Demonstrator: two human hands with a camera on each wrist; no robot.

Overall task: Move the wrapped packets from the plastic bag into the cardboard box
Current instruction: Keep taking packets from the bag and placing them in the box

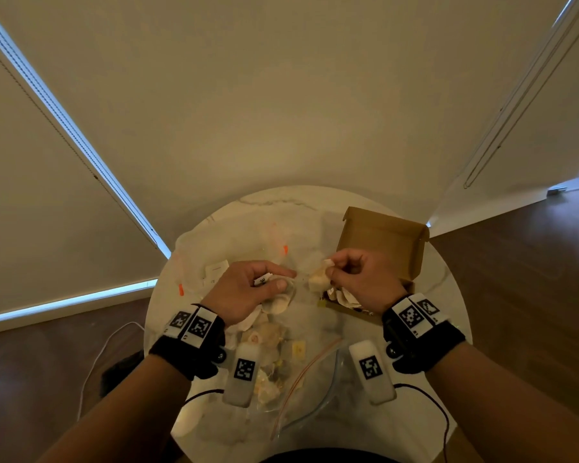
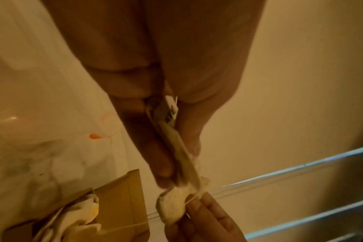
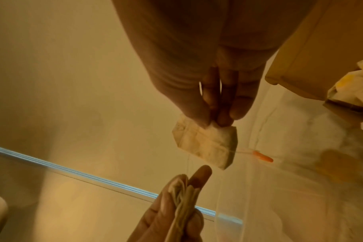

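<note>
Both hands hover over the round marble table (image 1: 274, 202). My left hand (image 1: 283, 279) pinches a flat cream packet (image 2: 176, 147) with a printed tag between thumb and fingers. My right hand (image 1: 330, 267) pinches the corner of a second packet (image 3: 207, 144), just left of the open cardboard box (image 1: 381, 242). A thin string (image 2: 195, 197) runs between the two packets. Several packets (image 1: 343, 297) lie in the box's near end. More packets (image 1: 264, 335) lie in the clear zip plastic bag (image 1: 318, 396) below my hands.
A second clear plastic bag (image 1: 214, 248) with orange clips (image 1: 181, 289) lies crumpled at the table's back left. The box's lid flap (image 1: 378, 218) stands up at the back right. A white cable (image 1: 97, 355) trails on the wooden floor at left.
</note>
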